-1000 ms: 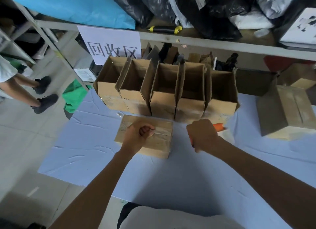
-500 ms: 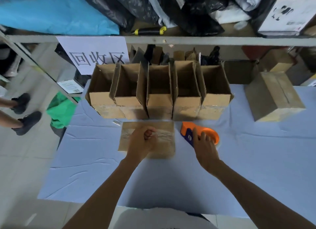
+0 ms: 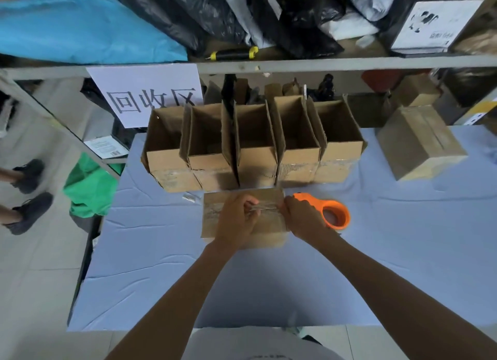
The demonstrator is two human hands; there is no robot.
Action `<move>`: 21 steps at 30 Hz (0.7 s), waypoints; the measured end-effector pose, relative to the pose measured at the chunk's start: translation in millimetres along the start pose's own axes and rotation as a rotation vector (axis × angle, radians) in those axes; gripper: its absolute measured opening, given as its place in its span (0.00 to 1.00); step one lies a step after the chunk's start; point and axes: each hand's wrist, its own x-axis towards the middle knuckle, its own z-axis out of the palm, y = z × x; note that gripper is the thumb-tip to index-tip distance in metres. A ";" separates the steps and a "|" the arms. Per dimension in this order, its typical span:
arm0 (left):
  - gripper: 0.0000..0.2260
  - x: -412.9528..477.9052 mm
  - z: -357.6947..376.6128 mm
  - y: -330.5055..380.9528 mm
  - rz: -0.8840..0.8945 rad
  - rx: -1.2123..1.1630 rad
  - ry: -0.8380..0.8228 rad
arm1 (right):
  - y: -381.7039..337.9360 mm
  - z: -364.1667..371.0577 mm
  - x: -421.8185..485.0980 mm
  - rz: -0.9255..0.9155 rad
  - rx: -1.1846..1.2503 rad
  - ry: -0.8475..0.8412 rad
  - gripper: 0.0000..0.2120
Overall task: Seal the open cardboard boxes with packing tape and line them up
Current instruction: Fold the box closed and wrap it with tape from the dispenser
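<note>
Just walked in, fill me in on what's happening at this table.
A person is taping a closed cardboard box that lies on the blue-covered table. The left hand pinches a strip of tape over the box top, while the right hand holds the orange tape dispenser at the box's right edge. Behind it, five open boxes stand in a row, flaps up, unsealed. One closed box sits apart on the right.
</note>
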 end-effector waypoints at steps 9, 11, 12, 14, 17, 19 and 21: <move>0.14 -11.3 -33.9 -20.7 -0.231 0.197 0.282 | -13.7 -23.3 9.9 0.135 0.004 -0.150 0.07; 0.19 -12.0 -43.9 -29.1 -0.470 0.096 0.295 | -15.3 -21.8 9.3 0.135 0.003 -0.099 0.11; 0.20 -11.2 -46.1 -31.3 -0.516 0.026 0.288 | -16.2 -21.7 8.3 0.137 0.014 -0.092 0.13; 0.19 -7.7 -47.5 -30.4 -0.525 0.016 0.288 | -14.5 -20.1 9.1 0.136 0.044 -0.095 0.16; 0.21 -3.4 -49.5 -29.2 -0.552 0.028 0.298 | -16.5 -16.5 9.3 0.154 0.123 -0.106 0.24; 0.22 -3.4 -50.2 -31.5 -0.556 0.014 0.296 | -19.6 -13.7 7.9 0.199 0.163 -0.048 0.25; 0.20 -4.3 -50.0 -31.9 -0.555 0.006 0.303 | -20.1 -14.4 8.5 0.227 0.183 -0.055 0.24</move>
